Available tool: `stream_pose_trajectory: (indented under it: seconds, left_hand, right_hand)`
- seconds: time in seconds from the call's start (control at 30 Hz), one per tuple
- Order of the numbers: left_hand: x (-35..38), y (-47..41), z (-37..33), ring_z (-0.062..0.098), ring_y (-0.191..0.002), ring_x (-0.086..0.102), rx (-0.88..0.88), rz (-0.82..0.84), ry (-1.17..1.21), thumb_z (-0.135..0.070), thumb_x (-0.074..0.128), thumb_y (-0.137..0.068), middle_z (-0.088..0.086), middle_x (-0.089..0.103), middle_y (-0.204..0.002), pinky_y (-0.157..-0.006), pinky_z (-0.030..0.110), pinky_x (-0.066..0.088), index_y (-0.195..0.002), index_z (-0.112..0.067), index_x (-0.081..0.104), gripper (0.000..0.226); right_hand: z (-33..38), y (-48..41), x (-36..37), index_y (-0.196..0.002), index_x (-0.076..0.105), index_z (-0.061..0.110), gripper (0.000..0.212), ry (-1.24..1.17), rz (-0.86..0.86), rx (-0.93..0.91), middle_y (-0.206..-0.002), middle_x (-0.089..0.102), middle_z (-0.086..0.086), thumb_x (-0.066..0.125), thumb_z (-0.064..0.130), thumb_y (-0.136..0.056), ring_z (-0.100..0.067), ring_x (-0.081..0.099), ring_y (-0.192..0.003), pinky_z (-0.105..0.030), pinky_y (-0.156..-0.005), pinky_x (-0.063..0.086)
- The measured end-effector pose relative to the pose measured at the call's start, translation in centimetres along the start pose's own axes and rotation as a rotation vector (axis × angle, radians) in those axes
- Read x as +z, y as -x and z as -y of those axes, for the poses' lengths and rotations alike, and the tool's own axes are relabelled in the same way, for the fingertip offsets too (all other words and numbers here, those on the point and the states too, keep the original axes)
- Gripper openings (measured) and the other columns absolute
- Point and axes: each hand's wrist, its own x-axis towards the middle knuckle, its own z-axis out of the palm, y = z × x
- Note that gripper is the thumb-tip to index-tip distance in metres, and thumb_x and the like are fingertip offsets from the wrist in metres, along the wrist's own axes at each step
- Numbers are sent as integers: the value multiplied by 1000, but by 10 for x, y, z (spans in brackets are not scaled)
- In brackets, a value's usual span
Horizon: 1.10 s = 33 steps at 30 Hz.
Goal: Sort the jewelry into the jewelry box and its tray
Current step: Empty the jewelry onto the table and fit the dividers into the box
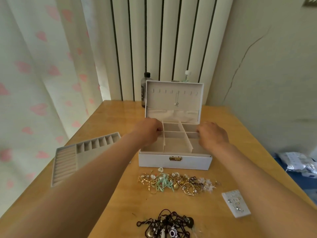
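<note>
One necklace [176, 100] hangs in the lid of the jewelry box [175, 161]; its compartments and the tray [66, 157] appear unfilled. Your left hand [151, 133] pinches a divider [163, 140] inside the box; your right hand [212, 136] curls over the right compartments, grip not discernible. Nearly all jewelry [176, 182] remains on the table [240, 134] before the box. Note the tray lies close to the left table edge; open room lies right of the box.
</note>
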Motion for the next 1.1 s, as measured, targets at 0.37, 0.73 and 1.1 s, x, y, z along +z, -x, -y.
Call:
stream_pose_trajectory:
  seconds: [0.37,0.73,1.1]
  left_hand:
    - [14,-2,4,22,-90,63,-17,74,-76,-15,61,-96,0,64,-99,-81,37,57,-104,-23,71,15]
    - [26,-4,-5,25,-92,65,-24,132,-264,-10,62,-94,6,66,-103,-85,38,58,-110,-17,70,19]
    - [35,0,-5,26,-97,66,-52,122,-146,-13,56,-93,6,69,-106,-79,36,56,-125,-19,59,33]
  right_hand:
    - [6,6,-7,-88,60,21,21,196,86,-116,-105,65,-4,52,2,-88,-26,55,-109,-31,-77,35]
    - [15,2,-4,-91,59,26,21,318,184,-186,-110,64,-1,57,5,-87,-23,54,-113,-37,-93,35]
    - [21,3,0,-102,64,26,19,136,10,-261,-103,62,3,49,22,-91,-22,54,-109,-39,-90,34]
